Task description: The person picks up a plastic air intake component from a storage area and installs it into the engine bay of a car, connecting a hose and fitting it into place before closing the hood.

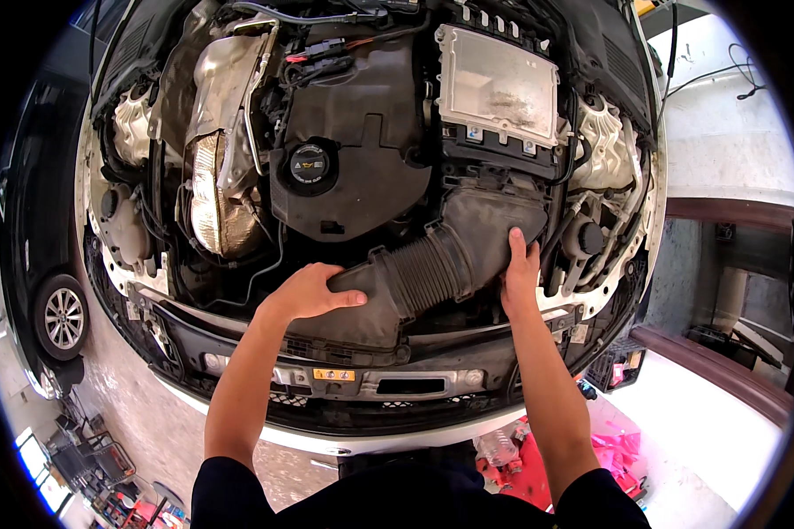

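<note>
A black plastic air intake duct [428, 271] with a ribbed bellows in its middle lies across the front right of an open engine bay. My left hand [313, 293] grips the duct's left end, thumb on top and fingers over the far edge. At the duct's right end, my right hand [521, 271] holds its side, with one finger laid on top and the others hidden down the side. Behind the duct sits a black engine cover [353, 132] with a round oil filler cap [313, 167]. The duct's far end meets a housing below a silver metal box [498, 86].
Foil-like heat shielding [212, 194] stands left of the engine cover. The front crossmember [432, 383] runs between me and the bay. A reservoir with a black cap [582, 236] is at the right. A dark car [48, 247] is parked at the left; a red sheet [538, 454] lies below right.
</note>
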`<state>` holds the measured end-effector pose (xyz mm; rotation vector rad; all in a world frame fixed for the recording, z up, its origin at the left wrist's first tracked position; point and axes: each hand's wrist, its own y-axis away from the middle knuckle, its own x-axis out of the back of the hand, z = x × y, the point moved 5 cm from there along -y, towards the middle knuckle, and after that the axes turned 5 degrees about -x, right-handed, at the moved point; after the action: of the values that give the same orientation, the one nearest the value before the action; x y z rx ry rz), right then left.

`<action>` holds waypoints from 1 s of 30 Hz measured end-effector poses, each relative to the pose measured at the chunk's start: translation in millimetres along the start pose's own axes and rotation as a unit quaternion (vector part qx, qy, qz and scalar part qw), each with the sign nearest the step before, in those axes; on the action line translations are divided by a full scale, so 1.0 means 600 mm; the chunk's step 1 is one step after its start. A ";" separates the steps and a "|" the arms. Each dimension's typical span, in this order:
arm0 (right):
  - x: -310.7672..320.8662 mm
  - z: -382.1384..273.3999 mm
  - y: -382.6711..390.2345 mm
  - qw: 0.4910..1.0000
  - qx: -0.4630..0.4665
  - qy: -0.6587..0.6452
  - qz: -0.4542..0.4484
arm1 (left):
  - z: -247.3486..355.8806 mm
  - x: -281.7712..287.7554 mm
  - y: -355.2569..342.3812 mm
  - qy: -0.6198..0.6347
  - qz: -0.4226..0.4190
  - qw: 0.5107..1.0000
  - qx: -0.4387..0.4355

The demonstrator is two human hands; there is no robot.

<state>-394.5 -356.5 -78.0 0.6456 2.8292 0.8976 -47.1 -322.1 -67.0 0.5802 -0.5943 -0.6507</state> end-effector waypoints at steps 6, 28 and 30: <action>0.007 0.023 -0.037 1.000 -0.004 -0.001 0.020 | 0.092 0.005 0.029 -0.107 0.223 0.958 -0.142; -0.006 0.010 -0.038 0.987 0.149 -0.062 -0.020 | 0.405 -0.095 -0.230 -0.442 0.207 0.807 -0.332; -0.006 0.011 -0.041 0.988 0.140 -0.061 -0.026 | 0.406 -0.095 -0.232 -0.450 0.196 0.812 -0.314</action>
<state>-398.7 -372.4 -97.4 0.6292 2.8684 0.4383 -298.0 -447.5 -9.2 -0.5352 -1.2724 -0.6547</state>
